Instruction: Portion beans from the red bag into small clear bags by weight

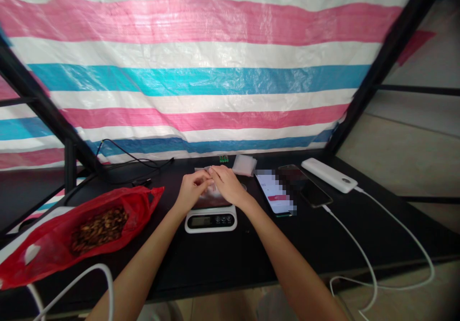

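Note:
Both hands meet over the dark plate of a small white digital scale (211, 220), whose display and buttons face me. My left hand (194, 187) has its thumb and fingers pinched together at what looks like a small clear plastic bag (213, 187). My right hand (224, 179) is closed on the same bag from the other side, its fingertips close to the left ones. Much of the bag is hidden behind the fingers. Left of the scale lies an open red plastic bag (140, 206) with many small brown dried pieces (100, 227) inside.
Behind my right hand lies a stack of clear plastic bags (244, 165), near small green batteries (223, 158). To the right are a lit phone (273, 194), a dark phone (312, 191) and a white power bank (328, 175) with white cables. Black cables (143, 160) lie back left. A striped sheet (215, 81) hangs behind.

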The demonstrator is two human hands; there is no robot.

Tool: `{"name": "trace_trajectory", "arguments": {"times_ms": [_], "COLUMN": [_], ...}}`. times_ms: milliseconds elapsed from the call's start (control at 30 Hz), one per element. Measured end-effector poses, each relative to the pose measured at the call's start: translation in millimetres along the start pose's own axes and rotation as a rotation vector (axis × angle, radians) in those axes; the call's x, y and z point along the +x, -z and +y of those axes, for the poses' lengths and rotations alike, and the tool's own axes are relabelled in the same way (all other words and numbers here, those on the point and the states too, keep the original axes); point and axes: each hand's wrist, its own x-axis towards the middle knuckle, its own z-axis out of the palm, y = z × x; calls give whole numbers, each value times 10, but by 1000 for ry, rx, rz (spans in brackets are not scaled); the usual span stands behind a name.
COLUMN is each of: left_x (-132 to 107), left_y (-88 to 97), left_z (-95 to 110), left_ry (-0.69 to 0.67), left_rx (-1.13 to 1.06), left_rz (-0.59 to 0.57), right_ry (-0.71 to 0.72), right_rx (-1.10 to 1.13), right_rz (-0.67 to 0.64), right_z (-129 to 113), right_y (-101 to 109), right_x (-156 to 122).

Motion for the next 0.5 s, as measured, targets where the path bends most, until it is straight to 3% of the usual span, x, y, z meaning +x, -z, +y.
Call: {"name": "trace_trajectory", "arguments": {"times_ms": [133,267,500], "left_x": [16,7,-20], "left_y": [10,20,71], "left_z": [15,52,59], "left_ry": [53,54,16], "left_rx": [-156,-192,-4], "left_rz": [-48,-25,-84], "right_ry": [18,25,-54], "right_rx": [-33,-137,-45], "right_rz": [-14,35,27], "right_z": [-4,-19,4], "right_y": [36,55,27], "right_x": [-12,-22,-3]}}
